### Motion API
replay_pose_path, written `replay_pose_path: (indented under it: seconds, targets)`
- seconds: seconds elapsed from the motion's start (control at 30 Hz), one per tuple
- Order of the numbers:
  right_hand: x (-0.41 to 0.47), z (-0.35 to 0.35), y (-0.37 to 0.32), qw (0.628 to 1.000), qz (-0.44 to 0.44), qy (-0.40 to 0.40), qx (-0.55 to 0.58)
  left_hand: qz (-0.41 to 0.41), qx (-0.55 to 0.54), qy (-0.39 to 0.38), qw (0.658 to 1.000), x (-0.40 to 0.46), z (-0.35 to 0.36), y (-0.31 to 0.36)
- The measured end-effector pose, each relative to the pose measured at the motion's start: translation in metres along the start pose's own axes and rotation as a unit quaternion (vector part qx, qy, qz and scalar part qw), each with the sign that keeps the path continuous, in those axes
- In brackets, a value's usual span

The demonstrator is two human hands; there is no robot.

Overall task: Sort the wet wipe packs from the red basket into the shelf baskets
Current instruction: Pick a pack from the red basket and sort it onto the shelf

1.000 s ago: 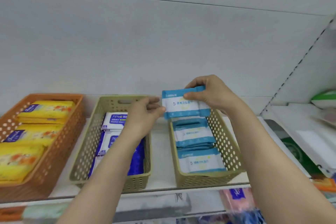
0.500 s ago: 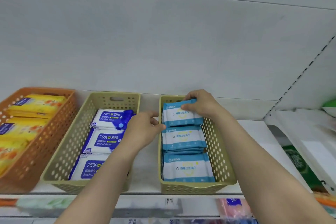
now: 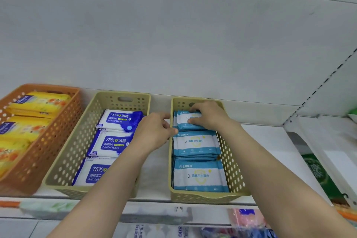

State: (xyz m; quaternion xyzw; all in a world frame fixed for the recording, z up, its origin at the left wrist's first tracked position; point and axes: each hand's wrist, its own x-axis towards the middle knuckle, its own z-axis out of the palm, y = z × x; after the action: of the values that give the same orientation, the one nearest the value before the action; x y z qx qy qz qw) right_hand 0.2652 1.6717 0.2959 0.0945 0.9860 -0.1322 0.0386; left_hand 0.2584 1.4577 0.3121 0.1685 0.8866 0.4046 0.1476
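Orange basket (image 3: 38,152): it stands at the far left of the shelf, cut by the picture edge; perforated plastic walls; inside lie yellow packs (image 3: 38,103) in a row from back to front.
Gap one: a narrow strip of white shelf (image 3: 270,145) separates the orange basket from the next one.
Middle beige basket (image 3: 77,145): same perforated plastic, with a handle slot in its back wall; it holds three white and dark blue packs (image 3: 114,144) marked "75% Alcohol Wipes", lying flat one behind another.
Left hand (image 3: 154,131): it hovers over the gap between the two beige baskets, fingers loosely curled; the fingertips seem to touch the left rim of the right basket, though I cannot tell this for sure; it holds nothing.
Right beige basket (image 3: 229,160): rectangular, with round holes in the walls; it contains light blue and white packs (image 3: 199,176) in soft foil, stacked in three groups.
Held pack (image 3: 185,121): it is the rearmost light blue one, resting on the back stack inside this basket.
Right hand (image 3: 208,114): it lies on top of this pack, thumb at the near edge, fingers over the far edge, closed around it.
Open room: to the right of this basket the white shelf is bare up to the slanted divider (image 3: 316,141).
Above: a plain grey back panel (image 3: 173,44), smooth.
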Motion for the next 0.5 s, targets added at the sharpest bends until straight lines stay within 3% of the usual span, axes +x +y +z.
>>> replay_pose_path:
  seconds: [0.2,0.5]
  targets:
    - [0.002,0.008,-0.01,0.999,-0.006,0.04,0.023,-0.002,-0.006,0.001,1.0,-0.001,0.001,0.001]
    - [-0.012,-0.018,-0.03,0.998,0.026,0.006,-0.05,0.026,-0.009,-0.005,1.0,-0.009,-0.009,0.001]
